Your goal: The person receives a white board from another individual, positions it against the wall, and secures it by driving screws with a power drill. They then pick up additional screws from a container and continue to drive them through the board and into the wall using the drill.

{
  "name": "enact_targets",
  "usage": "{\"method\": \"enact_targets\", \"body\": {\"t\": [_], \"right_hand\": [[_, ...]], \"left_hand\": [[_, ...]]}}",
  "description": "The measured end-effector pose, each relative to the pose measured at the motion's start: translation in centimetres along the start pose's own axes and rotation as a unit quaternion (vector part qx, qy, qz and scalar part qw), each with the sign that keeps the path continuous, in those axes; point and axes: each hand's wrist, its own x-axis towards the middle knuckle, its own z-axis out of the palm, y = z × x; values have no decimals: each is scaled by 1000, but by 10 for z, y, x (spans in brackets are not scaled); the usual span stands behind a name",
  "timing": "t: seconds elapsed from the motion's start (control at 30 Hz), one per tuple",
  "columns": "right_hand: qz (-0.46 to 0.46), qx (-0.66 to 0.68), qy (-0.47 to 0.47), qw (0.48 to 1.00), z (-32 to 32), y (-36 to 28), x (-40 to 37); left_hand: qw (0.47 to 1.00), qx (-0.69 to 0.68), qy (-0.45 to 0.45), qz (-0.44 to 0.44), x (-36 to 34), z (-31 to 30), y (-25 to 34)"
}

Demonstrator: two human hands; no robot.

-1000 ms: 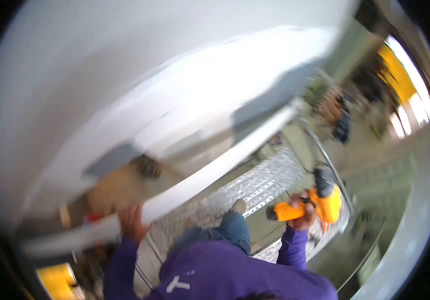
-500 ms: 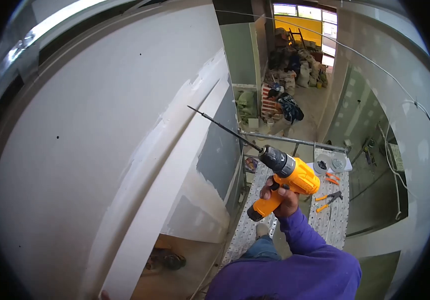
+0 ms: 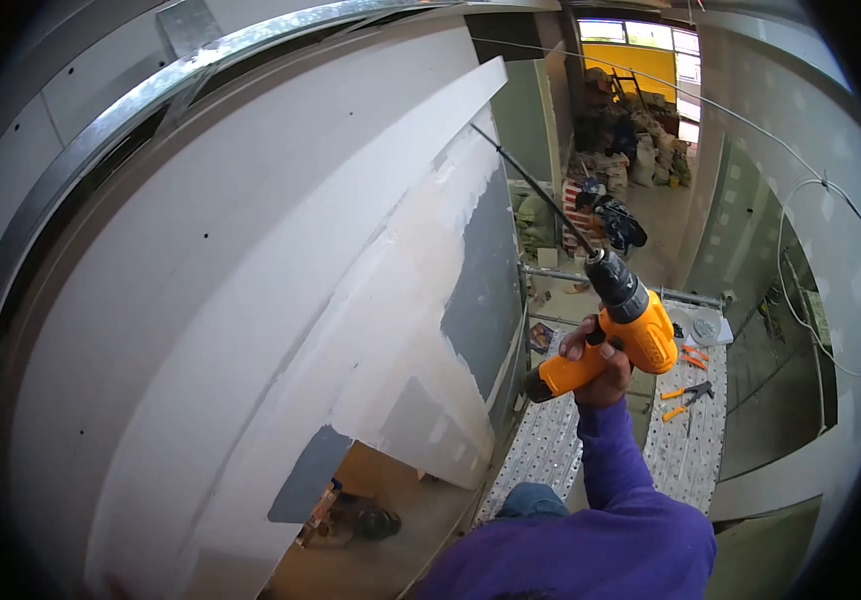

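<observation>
My right hand (image 3: pixel 607 378) is closed round the grip of an orange and black cordless drill (image 3: pixel 647 338). From its chuck a long dark bit (image 3: pixel 540 190) points up and left, its tip near the far end of a long white board strip (image 3: pixel 455 108). That strip slants along the white wall panel (image 3: pixel 180 300), its far end sticking out past the panel's edge. At the bottom left, only a dim bit of my left hand (image 3: pixel 116 586) shows at the strip's near end, holding it; most of its fingers are out of view.
Below are perforated metal scaffold planks (image 3: pixel 685 440) with orange-handled snips (image 3: pixel 688 398), orange-handled pliers (image 3: pixel 693 357) and a tub (image 3: pixel 710 328). A scaffold rail (image 3: pixel 690 297) crosses behind. Loose cable (image 3: pixel 782 235) hangs at right. A person (image 3: pixel 618 222) bends near stacked sacks (image 3: pixel 645 155).
The white strip has gone up against the wall, its far end now higher and farther right. The drill has risen, its bit tilting more steeply. My view has shifted left.
</observation>
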Motion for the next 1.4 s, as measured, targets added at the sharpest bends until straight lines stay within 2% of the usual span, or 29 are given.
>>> {"method": "enact_targets", "body": {"t": [0.07, 0.17, 0.2, 0.27, 0.33, 0.43, 0.53, 0.63, 0.73, 0.83, 0.93, 1.03, 1.13, 1.2, 1.23, 1.33, 1.4], "right_hand": [[1, 1, 4, 1000, 3, 3, 5], [-3, 24, -40, 999, -1, 11, 18], [18, 61, -45, 997, -5, 12, 18], [-1, 57, -54, 997, 1, 14, 28], [-20, 58, -62, 996, 4, 13, 37], [-20, 76, -67, 995, 3, 15, 35], [-20, 79, -75, 994, 11, 11, 33], [-33, 70, -72, 994, 25, 6, 18], [-47, 64, -63, 995, 32, 2, -3], [-50, 45, -56, 996, 42, 1, -25], [-28, 47, -48, 997, 44, -3, -43], [-9, 52, -47, 998, 46, -4, -66], [-20, 47, -32, 998, 56, -8, -77], [-18, 46, -34, 998, 59, -9, -85], [-19, 42, -33, 998, 61, -10, -87], [-21, 29, -27, 999, 63, -11, -93], [-21, 17, -25, 999, 62, -12, -94]], "left_hand": [[999, 35, 6, -6, 2, -11, -15], [995, 4, 49, -90, -15, -13, -41], [996, 28, 33, -82, -20, -24, -42], [995, 95, 42, 10, 8, -52, -50], [996, 49, 58, -43, -13, -52, -66], [996, 36, 73, -36, 4, -60, -69], [995, 91, 30, -38, 7, -67, -97], [993, 108, 54, -8, 33, -67, -122], [993, 51, 101, 20, 53, -68, -131], [971, 223, -43, -72, 43, -70, -159], [994, 4, -19, -105, 51, -75, -163], [994, -35, 9, -104, 41, -63, -193], [998, -43, 21, -35, 50, -60, -189], [999, -36, 26, -25, 48, -53, -194], [999, -32, 29, -22, 46, -51, -196], [993, 94, -17, -74, 40, -52, -205], [996, 63, 1, -66, 47, -53, -210]]}}
